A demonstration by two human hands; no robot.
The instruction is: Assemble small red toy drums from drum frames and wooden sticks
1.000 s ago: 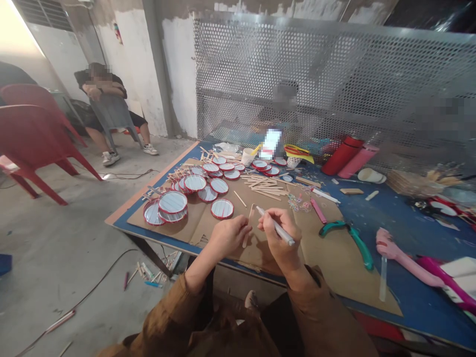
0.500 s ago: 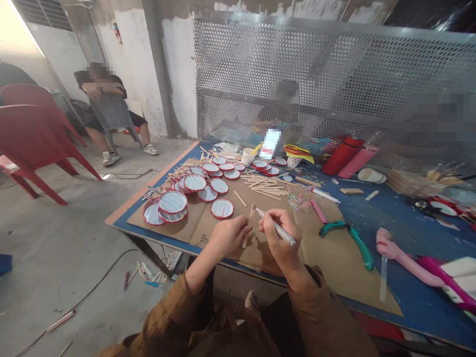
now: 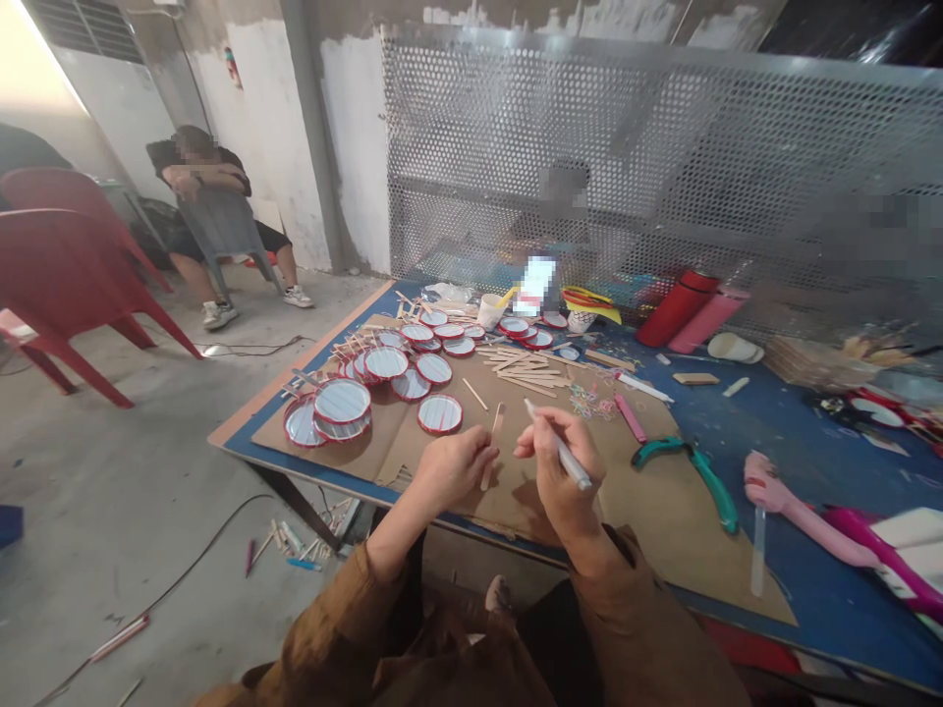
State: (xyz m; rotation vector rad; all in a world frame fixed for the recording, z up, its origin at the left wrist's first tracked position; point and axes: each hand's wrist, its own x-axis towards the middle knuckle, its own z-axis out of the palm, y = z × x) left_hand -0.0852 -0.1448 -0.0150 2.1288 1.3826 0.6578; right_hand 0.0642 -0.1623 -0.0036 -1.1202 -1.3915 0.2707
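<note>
My left hand (image 3: 453, 469) pinches a thin wooden craft stick (image 3: 494, 430) upright against the brown cardboard sheet (image 3: 648, 501). My right hand (image 3: 560, 471) grips a white marker pen (image 3: 564, 454), its tip pointing up and left, a little apart from the stick. Several red-rimmed round lids (image 3: 343, 401) with pale striped faces lie in a cluster on the cardboard to the left of my hands. Loose craft sticks (image 3: 526, 378) lie in a pile beyond my hands.
A teal-handled pair of pliers (image 3: 689, 481) and a pink stick (image 3: 630, 417) lie right of my hands on the blue table (image 3: 810, 579). Red and pink flasks (image 3: 678, 309) stand by a perforated metal screen (image 3: 589, 147). A seated person (image 3: 206, 187) is at the left, near red plastic chairs (image 3: 66, 285).
The marker's tip has moved up and to the right, away from the top of the craft stick. My left hand and the stick stay in place.
</note>
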